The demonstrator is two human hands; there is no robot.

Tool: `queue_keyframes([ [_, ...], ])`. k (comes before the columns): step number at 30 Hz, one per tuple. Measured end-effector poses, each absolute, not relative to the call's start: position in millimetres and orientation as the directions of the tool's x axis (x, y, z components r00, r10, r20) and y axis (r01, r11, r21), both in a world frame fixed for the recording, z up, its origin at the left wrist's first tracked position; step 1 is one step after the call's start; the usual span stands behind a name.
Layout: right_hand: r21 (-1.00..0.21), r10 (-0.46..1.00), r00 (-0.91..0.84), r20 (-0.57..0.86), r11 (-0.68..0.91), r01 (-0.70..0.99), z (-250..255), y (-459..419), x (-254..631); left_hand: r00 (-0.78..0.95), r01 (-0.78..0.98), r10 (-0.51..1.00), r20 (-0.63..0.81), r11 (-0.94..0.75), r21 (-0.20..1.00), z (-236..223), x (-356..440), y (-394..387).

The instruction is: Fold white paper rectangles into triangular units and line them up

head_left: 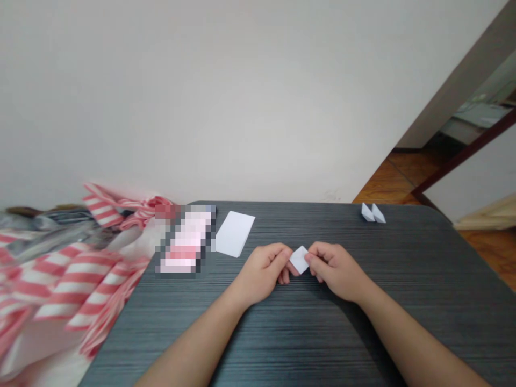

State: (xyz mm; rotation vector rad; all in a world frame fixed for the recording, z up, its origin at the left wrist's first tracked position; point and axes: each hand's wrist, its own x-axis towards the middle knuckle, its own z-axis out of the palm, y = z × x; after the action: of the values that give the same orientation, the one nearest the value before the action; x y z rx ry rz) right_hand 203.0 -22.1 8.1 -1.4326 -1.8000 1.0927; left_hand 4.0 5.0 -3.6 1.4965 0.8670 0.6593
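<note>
Between my two hands is a small folded piece of white paper (pixel 299 260), turned so that it looks like a diamond with one corner up. My left hand (pixel 264 271) pinches its left corner between thumb and fingers. On the opposite corner, my right hand (pixel 334 269) grips it the same way. Both hands are just over the dark table, near its middle. A stack of white paper sheets (pixel 235 234) lies to the left, beyond my left hand. Two small folded white paper pieces (pixel 373 213) stand side by side near the far right edge.
The dark wood-grain table (pixel 258 344) meets a pale wall (pixel 258 97) at the back. A pixelated flat object (pixel 186 239) lies at the table's left edge. Red-and-white striped cloth (pixel 68 285) is heaped left of the table. At the right, a wooden floor (pixel 382 180) shows.
</note>
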Motion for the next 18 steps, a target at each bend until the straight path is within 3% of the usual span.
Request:
queue_keyframes([
  [4,-0.874,0.969,-0.243,-0.042,0.082,0.479,7.8,-21.9,204.0,0.553,0.052,0.831,-0.069,0.048,0.997,-6.0,4.4,5.3],
  [12,-0.871,0.966,-0.254,-0.036,0.094,0.482,6.7,-21.6,202.4,0.556,0.206,0.824,-0.104,-0.016,0.978,-2.0,3.4,3.3],
  [18,-0.896,0.966,-0.251,-0.062,0.057,0.441,3.3,-20.3,203.1,0.541,0.163,0.835,-0.096,0.009,0.987,-0.7,3.5,2.8],
])
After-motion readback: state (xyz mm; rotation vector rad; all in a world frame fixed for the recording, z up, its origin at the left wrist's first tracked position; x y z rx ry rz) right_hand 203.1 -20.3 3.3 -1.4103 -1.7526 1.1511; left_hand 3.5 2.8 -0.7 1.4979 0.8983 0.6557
